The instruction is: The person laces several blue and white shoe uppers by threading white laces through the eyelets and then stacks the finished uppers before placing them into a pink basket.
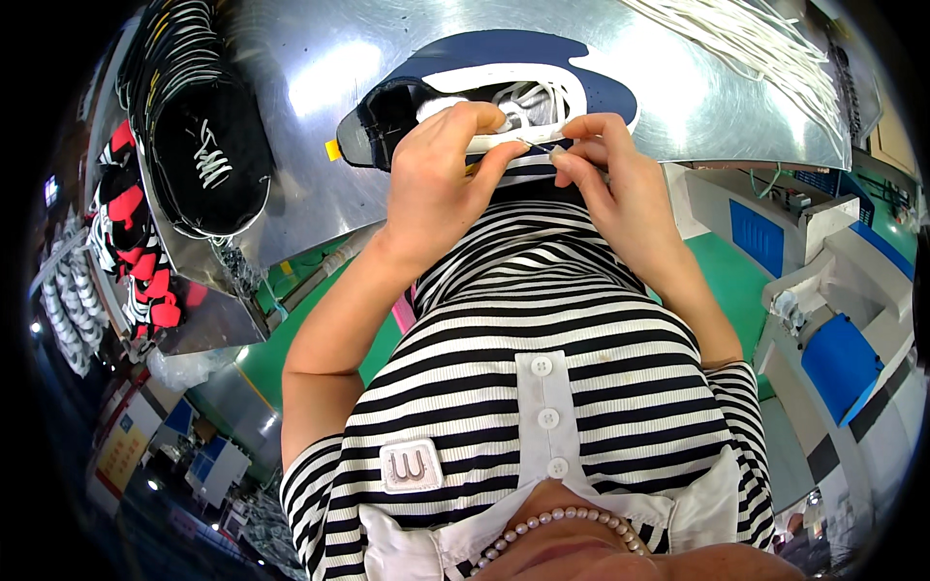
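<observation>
A navy shoe upper (455,53) with a white eyelet band lies on its side on the metal table in front of me. White lace (531,102) runs loosely across its opening. My left hand (441,169) is at the upper's near edge, thumb and forefinger closed around the eyelet band, where their exact hold is partly hidden. Close beside it, my right hand (615,179) pinches a thin, pale, pointed piece that looks like a lace end. It reaches toward my left thumb at the near row of eyelets.
A bundle of white laces (751,44) lies at the table's far right. Stacked black uppers (208,165) stand at the left, beside red, black and white uppers (136,232) lower down. A blue chair (841,368) is on the right, over the green floor.
</observation>
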A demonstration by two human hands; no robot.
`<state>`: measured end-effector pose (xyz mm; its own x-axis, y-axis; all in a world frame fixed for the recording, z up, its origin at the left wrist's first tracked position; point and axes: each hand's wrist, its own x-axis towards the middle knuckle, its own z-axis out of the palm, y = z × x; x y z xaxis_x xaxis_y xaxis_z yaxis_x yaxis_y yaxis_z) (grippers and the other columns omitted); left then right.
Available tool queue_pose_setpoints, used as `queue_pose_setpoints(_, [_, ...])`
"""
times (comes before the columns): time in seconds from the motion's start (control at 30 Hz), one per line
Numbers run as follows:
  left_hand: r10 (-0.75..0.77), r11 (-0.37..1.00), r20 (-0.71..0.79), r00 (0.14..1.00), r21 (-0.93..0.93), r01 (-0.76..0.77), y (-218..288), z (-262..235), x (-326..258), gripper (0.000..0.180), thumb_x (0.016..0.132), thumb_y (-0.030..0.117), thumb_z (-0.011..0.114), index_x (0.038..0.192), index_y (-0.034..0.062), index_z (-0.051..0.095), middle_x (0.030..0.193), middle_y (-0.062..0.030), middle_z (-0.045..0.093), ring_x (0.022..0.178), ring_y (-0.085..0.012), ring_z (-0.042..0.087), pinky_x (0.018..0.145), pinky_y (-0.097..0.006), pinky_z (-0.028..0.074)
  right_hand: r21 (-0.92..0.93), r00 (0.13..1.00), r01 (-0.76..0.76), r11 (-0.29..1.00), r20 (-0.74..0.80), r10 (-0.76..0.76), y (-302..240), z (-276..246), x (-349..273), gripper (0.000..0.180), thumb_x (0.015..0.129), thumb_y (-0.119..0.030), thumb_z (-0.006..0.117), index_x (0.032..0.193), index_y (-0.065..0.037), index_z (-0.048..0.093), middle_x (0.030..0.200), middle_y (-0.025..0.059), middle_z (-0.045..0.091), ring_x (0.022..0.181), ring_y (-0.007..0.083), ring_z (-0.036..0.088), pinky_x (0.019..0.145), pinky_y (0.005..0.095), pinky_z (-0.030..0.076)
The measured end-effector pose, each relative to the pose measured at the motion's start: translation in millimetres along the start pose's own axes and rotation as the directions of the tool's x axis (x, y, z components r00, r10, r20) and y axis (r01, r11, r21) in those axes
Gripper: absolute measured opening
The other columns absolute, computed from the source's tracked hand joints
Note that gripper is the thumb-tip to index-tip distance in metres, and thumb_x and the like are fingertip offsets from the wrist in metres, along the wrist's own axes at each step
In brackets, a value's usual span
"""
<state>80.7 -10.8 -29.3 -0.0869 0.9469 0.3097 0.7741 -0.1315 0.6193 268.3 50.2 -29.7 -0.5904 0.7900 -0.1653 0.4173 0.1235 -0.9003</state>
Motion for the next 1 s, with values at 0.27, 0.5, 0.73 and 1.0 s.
queue_pose_setpoints(0.27, [0.038,0.999,-0.023,0.999,-0.02,-0.038,-2,2,-1,0.028,0.074,0.009,0.083,0.091,0.0019,0.062,0.084,-0.0103,0.066,0.073,-0.0249,0.065,0.066,-0.032,0.051,-0.086,0.998,0.039,0.995,-0.041,-0.043,3,5,2,0.026,0.093,-0.015,0.062,0.11,-0.002,0.047,0.076,0.0132,0.068,0.069,0.0327,0.067,0.06,0.0394,0.051])
queue_pose_setpoints(0.5, [0.178,0.984,-0.036,0.983,-0.017,-0.178,-8,8,-6,0.029,0.074,0.002,0.08,0.093,0.0022,0.057,0.078,-0.0115,0.062,0.067,-0.027,0.061,0.059,-0.033,0.047,-0.182,0.989,0.119,0.976,-0.059,-0.132,6,27,18,0.025,0.094,-0.019,0.06,0.108,-0.003,0.046,0.069,0.0129,0.064,0.064,0.0337,0.065,0.056,0.0435,0.049])
queue_pose_setpoints(0.73, [0.258,0.965,-0.099,0.961,-0.016,-0.26,-8,13,-13,0.028,0.076,0.001,0.075,0.095,0.0033,0.055,0.076,-0.01,0.059,0.065,-0.0283,0.057,0.058,-0.036,0.045,-0.129,0.965,0.245,0.961,-0.06,-0.254,-28,-30,10,0.017,0.088,-0.015,0.065,0.102,-0.006,0.061,0.074,0.0116,0.066,0.066,0.0262,0.067,0.06,0.0363,0.052])
queue_pose_setpoints(1.0, [0.397,0.918,-0.053,0.916,0.027,-0.396,-14,7,-23,0.041,0.072,-0.002,0.079,0.1,0.0072,0.051,0.078,-0.0088,0.061,0.067,-0.0263,0.059,0.059,-0.035,0.046,-0.295,0.91,0.37,0.881,0.304,-0.281,-12,-10,46,0.016,0.088,-0.015,0.064,0.102,-0.005,0.064,0.069,0.0123,0.065,0.061,0.027,0.062,0.059,0.0345,0.047])
